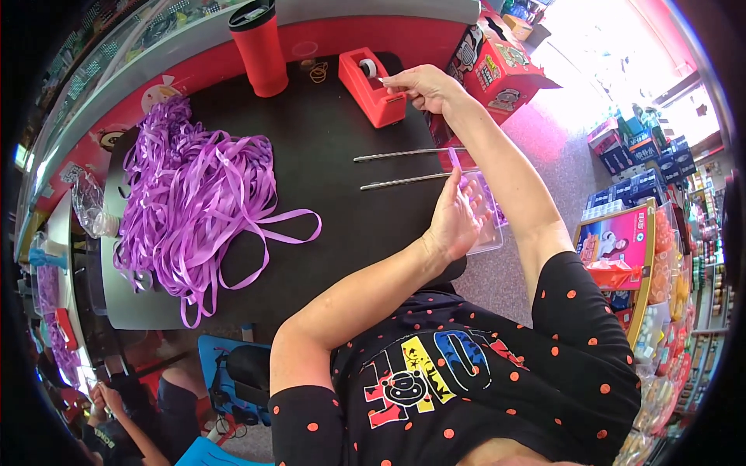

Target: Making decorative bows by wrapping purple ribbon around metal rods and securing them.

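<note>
My left hand (457, 220) is closed, its thumb upward, on a purple ribbon (454, 158) whose short end stands up past the thumb. Two thin metal rods (404, 183) jut over the table beside it. Over at the red tape dispenser (382, 105), my right hand (423, 89) pinches thumb and fingers together by the tape roll (367, 68). A small pale bit, apparently tape, shows at these fingertips. Below my left hand, partly covered by it, a clear plastic box (491, 238) holds more purple ribbon.
A large heap of purple ribbon loops (206, 206) covers the left of the black table (326, 256). Behind stand a red tumbler (260, 58) and some rubber bands (318, 73). A red carton (505, 70) is beyond the right edge. Another person's hands (101, 396) show lower left.
</note>
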Available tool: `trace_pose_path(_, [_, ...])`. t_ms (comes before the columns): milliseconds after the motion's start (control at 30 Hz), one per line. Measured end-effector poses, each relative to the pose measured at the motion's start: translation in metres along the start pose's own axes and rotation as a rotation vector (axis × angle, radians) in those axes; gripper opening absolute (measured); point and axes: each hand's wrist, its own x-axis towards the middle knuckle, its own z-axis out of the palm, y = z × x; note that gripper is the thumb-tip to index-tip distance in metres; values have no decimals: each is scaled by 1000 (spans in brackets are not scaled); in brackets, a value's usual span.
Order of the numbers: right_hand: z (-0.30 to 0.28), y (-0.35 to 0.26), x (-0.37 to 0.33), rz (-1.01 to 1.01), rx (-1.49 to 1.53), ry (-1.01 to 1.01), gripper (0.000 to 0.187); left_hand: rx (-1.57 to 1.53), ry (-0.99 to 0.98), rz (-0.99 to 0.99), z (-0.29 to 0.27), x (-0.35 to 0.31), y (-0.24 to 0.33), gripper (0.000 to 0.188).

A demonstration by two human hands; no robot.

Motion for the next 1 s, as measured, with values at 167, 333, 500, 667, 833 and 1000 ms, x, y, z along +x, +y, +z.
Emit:
trace_pose_path(167, [-3, -13, -12, 6, 69, -38, 21, 1, 12, -4, 0, 0, 0, 91])
trace_pose_path(333, [-7, -17, -30, -61, 80, -87, 16, 11, 18, 4, -1, 0, 1, 92])
trace_pose_path(500, [-13, 5, -42, -71, 73, -100, 16, 16, -1, 6, -1, 0, 0, 92])
trace_pose_path(667, [-9, 22, -43, -68, 110, -34, 21, 14, -9, 3, 0, -1, 1, 91])
trace_pose_path(833, [-3, 26, -45, -110, 73, 22, 22, 16, -7, 2, -2, -1, 3, 89])
trace_pose_path(1000, [-4, 31, -42, -139, 56, 47, 23, 17, -12, -9, 0, 0, 3, 85])
